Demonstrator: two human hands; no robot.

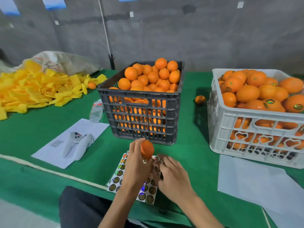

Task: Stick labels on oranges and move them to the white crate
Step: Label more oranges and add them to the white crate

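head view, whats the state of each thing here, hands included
left hand: holding one orange above the sticker sheet
right hand: fingers down on the sheet, picking at a label
dark crate: heaped with oranges
white crate: nearly full, several oranges labelled
water bottle: lying on its side
loose orange: on the cloth between the crates
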